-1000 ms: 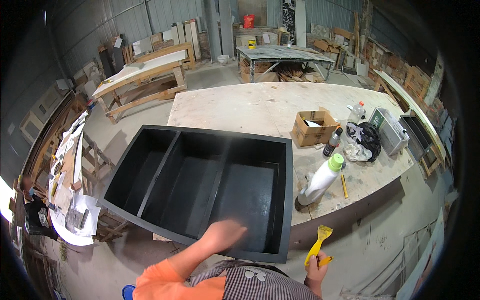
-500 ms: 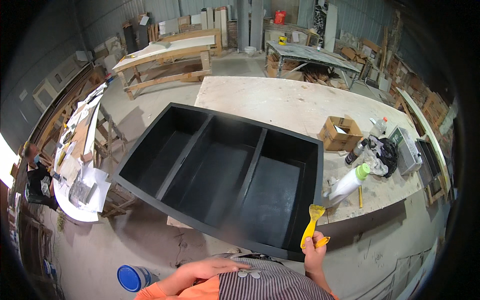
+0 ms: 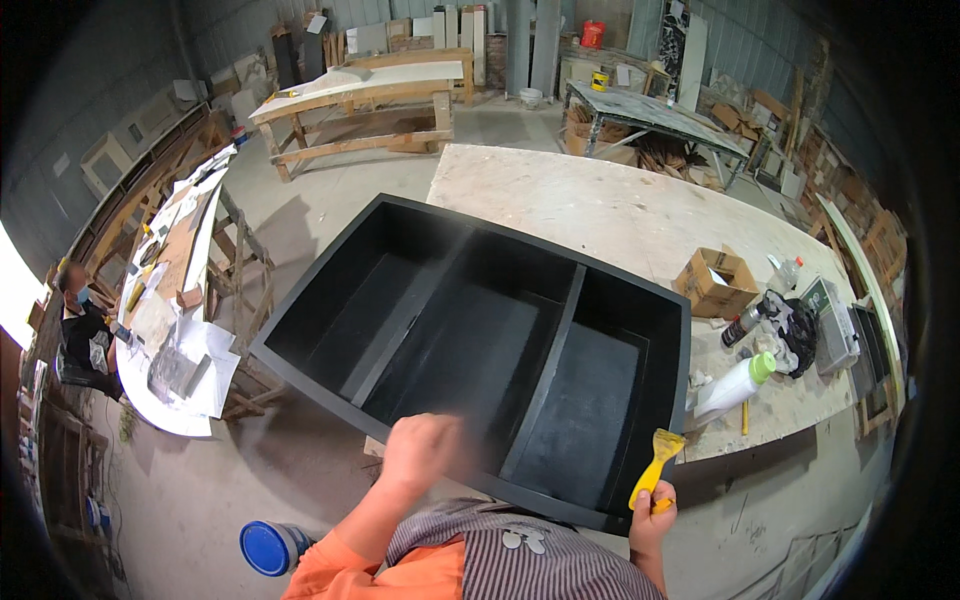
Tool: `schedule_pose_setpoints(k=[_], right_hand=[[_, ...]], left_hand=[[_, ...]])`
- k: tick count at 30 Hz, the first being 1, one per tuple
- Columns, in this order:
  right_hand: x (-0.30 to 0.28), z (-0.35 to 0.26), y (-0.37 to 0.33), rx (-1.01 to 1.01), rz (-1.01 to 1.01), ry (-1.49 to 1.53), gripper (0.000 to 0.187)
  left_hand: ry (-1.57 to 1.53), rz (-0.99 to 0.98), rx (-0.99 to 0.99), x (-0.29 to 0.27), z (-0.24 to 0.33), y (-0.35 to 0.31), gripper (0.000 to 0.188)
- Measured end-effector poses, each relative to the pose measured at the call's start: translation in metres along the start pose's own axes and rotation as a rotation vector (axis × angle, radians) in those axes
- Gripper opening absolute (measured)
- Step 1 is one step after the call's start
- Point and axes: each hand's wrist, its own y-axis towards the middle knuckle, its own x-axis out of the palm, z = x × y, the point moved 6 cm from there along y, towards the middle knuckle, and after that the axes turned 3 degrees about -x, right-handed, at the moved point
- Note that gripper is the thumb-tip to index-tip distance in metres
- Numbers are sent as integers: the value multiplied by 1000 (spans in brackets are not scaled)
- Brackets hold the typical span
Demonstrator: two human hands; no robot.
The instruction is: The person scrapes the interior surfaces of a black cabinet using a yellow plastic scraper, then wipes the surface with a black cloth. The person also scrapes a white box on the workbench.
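A large black open box (image 3: 470, 350), split by two dividers into three compartments, lies at a slant in front of me, partly on a pale worktable. My left hand (image 3: 425, 452) is raised over the box's near edge; its fingers are smeared by motion, and I cannot tell whether they hold anything. At the near right corner, my right hand (image 3: 652, 508) is closed around a yellow scraper (image 3: 655, 470) with its blade pointing up. Another bit of yellow shows beside those fingers, its shape partly hidden.
Right of the box, the worktable (image 3: 560, 200) carries a white bottle with a green cap (image 3: 735, 388), a cardboard box (image 3: 716, 282), a dark spray can (image 3: 740, 327) and a black plastic bag (image 3: 795, 335). A blue-lidded bucket (image 3: 268, 548) stands on the floor. Someone sits at the left bench (image 3: 85, 330).
My left hand has risen from against my apron to over the box's near edge. The right hand still grips the scraper. The whole view has shifted slightly.
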Motion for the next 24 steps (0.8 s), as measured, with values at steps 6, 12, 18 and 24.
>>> schedule_pose_setpoints(k=[6, 12, 18, 24], right_hand=[[-5, -1, -6, 11, 104, -125, 10], [-1, -2, -5, 55, 91, -181, 9], [-6, 8, -4, -1, 89, -244, 9], [-10, 16, -7, 86, 137, -223, 9]], left_hand=[[128, -183, -27, 37, -9, 7, 14], [120, -175, 127, 36, -8, 0, 5], [43, -96, 180, 32, -4, -1, 8], [-41, -129, 96, 30, -8, -1, 9]])
